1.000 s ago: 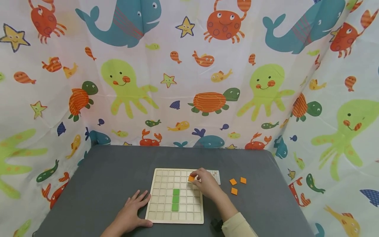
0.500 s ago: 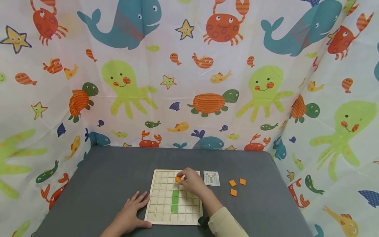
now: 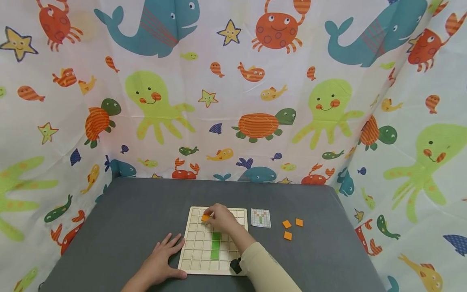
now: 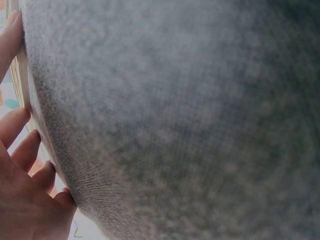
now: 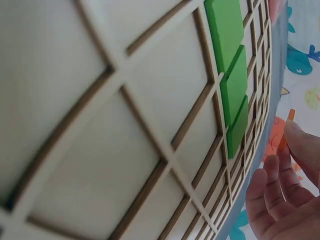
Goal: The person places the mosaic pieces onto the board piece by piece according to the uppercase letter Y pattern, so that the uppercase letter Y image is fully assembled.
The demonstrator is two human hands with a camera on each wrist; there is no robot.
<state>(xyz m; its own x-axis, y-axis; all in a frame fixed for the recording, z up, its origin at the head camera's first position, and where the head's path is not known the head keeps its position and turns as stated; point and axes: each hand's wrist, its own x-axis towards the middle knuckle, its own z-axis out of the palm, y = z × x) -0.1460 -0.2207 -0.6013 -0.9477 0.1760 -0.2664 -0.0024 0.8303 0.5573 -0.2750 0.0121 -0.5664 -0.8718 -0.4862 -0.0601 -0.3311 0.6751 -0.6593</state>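
A wooden grid board (image 3: 197,254) lies on the table with a column of green square tiles (image 3: 215,245) set in its cells. My right hand (image 3: 223,219) pinches an orange square tile (image 3: 205,217) over the board's upper left part; in the right wrist view the orange tile (image 5: 286,131) is seen edge-on between thumb and fingers. With fingers spread, my left hand (image 3: 160,259) rests at the board's left edge, its thumb by the lower left corner. The left wrist view shows those fingers (image 4: 14,127) along the board's side.
Three loose orange tiles (image 3: 288,235) lie on the grey table (image 3: 310,259) to the right. A small printed pattern card (image 3: 260,218) sits just right of the board. A curtain (image 3: 226,134) with sea animals stands behind the table and at both sides.
My right hand has carried the orange tile leftward across the upper part of the board, uncovering the pattern card. The left hand has stayed at the board's left edge.
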